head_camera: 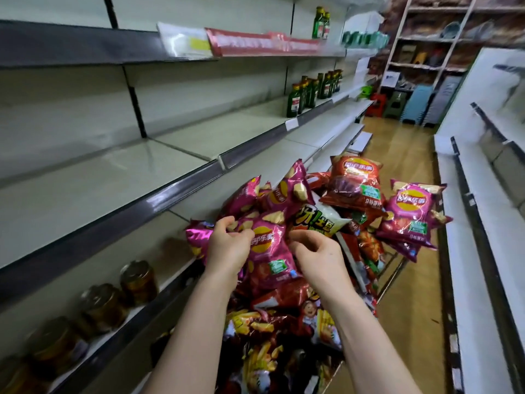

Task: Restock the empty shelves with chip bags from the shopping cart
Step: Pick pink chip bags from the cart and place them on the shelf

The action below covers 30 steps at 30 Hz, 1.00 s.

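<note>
Both forearms reach over the heap of chip bags (pixel 270 331) in the cart. L hand (pixel 227 245) grip pinches the top-left edge of a pink chip bag (pixel 267 245). R hand (pixel 318 251) is curled at its right edge, can't tell if it's holding. Bag lies atop the heap, next to bare shelf (pixel 113 177) on the left. Green bottles (pixel 295 100) stand further along.

Magenta chip bag (pixel 267 245): shiny foil, yellow-red round logo, green patch. White bag (pixel 326 220) right of it: yellow-black lettering. Red-orange bag (pixel 352 180) beyond it. Green bottles (pixel 295 102) far beyond it: red labels. Shelf edge (pixel 142 206) left of it: dark grey
</note>
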Available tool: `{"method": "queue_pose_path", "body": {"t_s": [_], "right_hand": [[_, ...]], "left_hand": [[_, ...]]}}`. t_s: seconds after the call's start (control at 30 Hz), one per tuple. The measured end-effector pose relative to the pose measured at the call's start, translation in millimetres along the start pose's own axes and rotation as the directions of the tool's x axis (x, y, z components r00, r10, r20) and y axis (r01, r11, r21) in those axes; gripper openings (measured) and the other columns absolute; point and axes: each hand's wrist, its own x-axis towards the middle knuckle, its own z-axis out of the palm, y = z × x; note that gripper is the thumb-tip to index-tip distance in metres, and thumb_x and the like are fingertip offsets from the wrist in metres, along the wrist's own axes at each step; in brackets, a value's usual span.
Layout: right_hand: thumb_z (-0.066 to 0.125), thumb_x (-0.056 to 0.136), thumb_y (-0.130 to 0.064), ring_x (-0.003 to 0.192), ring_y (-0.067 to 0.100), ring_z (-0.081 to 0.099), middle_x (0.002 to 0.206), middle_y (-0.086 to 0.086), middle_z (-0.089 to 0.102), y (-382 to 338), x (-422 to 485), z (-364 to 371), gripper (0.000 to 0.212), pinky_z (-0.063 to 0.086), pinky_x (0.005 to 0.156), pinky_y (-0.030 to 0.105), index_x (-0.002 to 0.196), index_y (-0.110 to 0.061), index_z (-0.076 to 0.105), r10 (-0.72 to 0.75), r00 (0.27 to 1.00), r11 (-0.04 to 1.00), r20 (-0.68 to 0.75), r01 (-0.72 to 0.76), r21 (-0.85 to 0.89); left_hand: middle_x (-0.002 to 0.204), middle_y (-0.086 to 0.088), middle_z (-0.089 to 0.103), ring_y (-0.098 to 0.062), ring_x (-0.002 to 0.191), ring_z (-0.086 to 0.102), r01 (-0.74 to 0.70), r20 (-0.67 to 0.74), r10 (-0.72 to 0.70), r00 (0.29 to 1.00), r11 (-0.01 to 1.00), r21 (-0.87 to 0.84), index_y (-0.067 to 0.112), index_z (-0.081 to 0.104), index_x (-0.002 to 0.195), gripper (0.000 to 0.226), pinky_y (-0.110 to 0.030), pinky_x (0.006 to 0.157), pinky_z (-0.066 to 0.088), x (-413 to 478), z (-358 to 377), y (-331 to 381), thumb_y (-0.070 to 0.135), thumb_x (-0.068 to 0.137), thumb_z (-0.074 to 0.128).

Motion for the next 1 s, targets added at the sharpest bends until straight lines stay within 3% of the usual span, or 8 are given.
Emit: {"method": "queue_pose_path", "body": {"t_s": [0.1, 0.2, 0.3, 0.5, 0.6, 0.73, 0.9, 1.0], "right_hand": [[0.056, 0.093, -0.013, 0.091, 0.0, 0.059, 0.093, -0.019, 0.063, 5, 17, -16, 0.018, 0.048, 0.079, 0.018, 0.096, -0.026, 0.067, -0.011, 1.0, 1.0, -0.006, 0.011, -0.015], [0.056, 0.093, -0.014, 0.098, 0.004, 0.06, 0.103, -0.013, 0.065, 13, 32, -30, 0.021, 0.052, 0.086, 0.025, 0.109, -0.022, 0.068, 0.013, 0.999, 1.0, -0.03, -0.012, 0.012], [0.056, 0.095, -0.014, 0.091, 0.0, 0.059, 0.097, -0.018, 0.06, 16, 43, -36, 0.02, 0.045, 0.076, 0.014, 0.111, -0.023, 0.064, 0.027, 0.999, 0.999, -0.039, -0.026, 0.027], [0.057, 0.096, -0.017, 0.081, -0.002, 0.059, 0.108, -0.006, 0.062, 21, 65, -40, 0.023, 0.045, 0.062, 0.009, 0.118, -0.024, 0.058, 0.09, 0.992, 0.994, -0.089, -0.083, 0.078], [0.057, 0.096, -0.02, 0.076, 0.0, 0.059, 0.104, -0.009, 0.061, 17, 76, -41, 0.029, 0.047, 0.061, 0.014, 0.124, -0.023, 0.056, 0.123, 0.986, 0.988, -0.112, -0.111, 0.108], [0.058, 0.095, -0.02, 0.086, 0.003, 0.06, 0.104, -0.007, 0.061, 9, 95, -40, 0.035, 0.049, 0.069, 0.017, 0.13, -0.02, 0.054, 0.123, 0.982, 0.987, -0.145, -0.106, 0.12], [0.063, 0.093, -0.025, 0.098, 0.01, 0.059, 0.114, 0.001, 0.061, 1, 122, -34, 0.04, 0.054, 0.092, 0.036, 0.131, -0.015, 0.054, 0.134, 0.978, 0.989, -0.162, -0.122, 0.084], [0.067, 0.09, -0.025, 0.107, 0.02, 0.058, 0.119, 0.007, 0.061, 1, 144, -31, 0.046, 0.052, 0.096, 0.044, 0.132, -0.012, 0.052, 0.189, 0.961, 0.98, -0.201, -0.171, 0.102]], "left_hand": [[0.115, -0.006, 0.061, -0.019, 0.098, 0.059, -0.019, 0.027, 0.018, 0.999, 1.0, 0.01, 0.02, 0.045, 0.14, 0.052, -0.038, 0.092, 0.049, 7, 25, 9, 0.017, 0.091, 0.063], [0.12, -0.009, 0.06, -0.022, 0.107, 0.059, -0.021, 0.057, 0.018, 0.998, 0.998, 0.051, 0.022, 0.047, 0.136, 0.055, -0.044, 0.098, 0.05, 17, 47, 14, 0.023, 0.086, 0.07], [0.111, -0.006, 0.061, -0.023, 0.105, 0.059, -0.031, 0.074, 0.024, 0.997, 0.996, 0.089, 0.025, 0.049, 0.134, 0.058, -0.047, 0.095, 0.051, 31, 62, 17, 0.024, 0.081, 0.074], [0.095, -0.008, 0.06, -0.019, 0.083, 0.056, -0.051, 0.183, 0.034, 0.982, 0.995, 0.091, 0.024, 0.046, 0.135, 0.055, -0.043, 0.082, 0.052, 64, 90, 27, 0.015, 0.085, 0.066], [0.092, -0.008, 0.054, -0.018, 0.078, 0.052, -0.058, 0.242, 0.04, 0.97, 0.996, 0.066, 0.02, 0.045, 0.137, 0.054, -0.041, 0.073, 0.049, 75, 102, 34, 0.011, 0.087, 0.066], [0.087, -0.003, 0.054, -0.013, 0.071, 0.051, -0.095, 0.285, 0.067, 0.956, 0.992, 0.087, 0.019, 0.048, 0.134, 0.049, -0.028, 0.059, 0.042, 90, 107, 43, 0.013, 0.089, 0.065], [0.114, -0.004, 0.058, -0.013, 0.083, 0.058, -0.117, 0.286, 0.071, 0.956, 0.982, 0.149, 0.021, 0.051, 0.134, 0.049, -0.03, 0.064, 0.051, 113, 93, 41, 0.016, 0.087, 0.065], [0.104, -0.002, 0.06, -0.013, 0.085, 0.057, -0.102, 0.266, 0.058, 0.962, 0.982, 0.156, 0.021, 0.053, 0.131, 0.046, -0.03, 0.071, 0.048, 126, 81, 39, 0.016, 0.087, 0.065]]}}
